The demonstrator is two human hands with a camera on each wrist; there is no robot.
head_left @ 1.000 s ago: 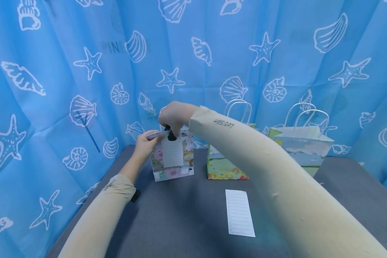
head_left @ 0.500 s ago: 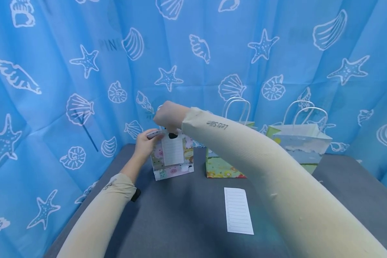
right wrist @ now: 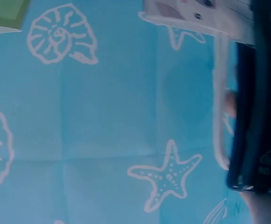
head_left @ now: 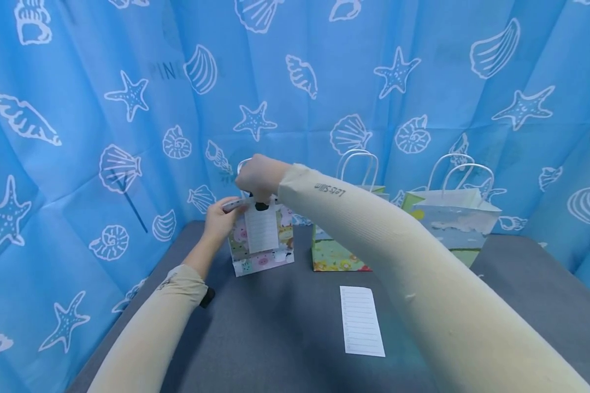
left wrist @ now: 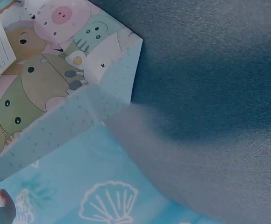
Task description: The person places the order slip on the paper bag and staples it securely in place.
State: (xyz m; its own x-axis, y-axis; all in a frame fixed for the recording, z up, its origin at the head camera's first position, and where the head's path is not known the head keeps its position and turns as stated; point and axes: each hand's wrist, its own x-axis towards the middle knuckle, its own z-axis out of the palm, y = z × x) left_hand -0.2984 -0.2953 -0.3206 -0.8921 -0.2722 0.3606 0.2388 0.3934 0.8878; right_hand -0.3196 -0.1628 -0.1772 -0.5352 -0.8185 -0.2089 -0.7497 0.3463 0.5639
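A paper gift bag printed with cartoon animals stands at the back left of the table in the head view. Flat against its front is a lined paper slip, its corner also in the left wrist view. My left hand pinches the bag's top edge at the left. Over the top edge, my right hand grips a black stapler, whose nose sits at the rim above the slip. One white bag handle passes beside the stapler. The staple point itself is hidden.
Another lined slip lies flat on the grey table. Two more bags with white handles stand behind my right arm, a green flowered one and a pale blue one. A blue shell-patterned curtain hangs behind.
The right hand and stapler have shifted slightly left and tilted, the stapler showing less below the hand. The left hand keeps its place on the bag. The head view has shifted a little.
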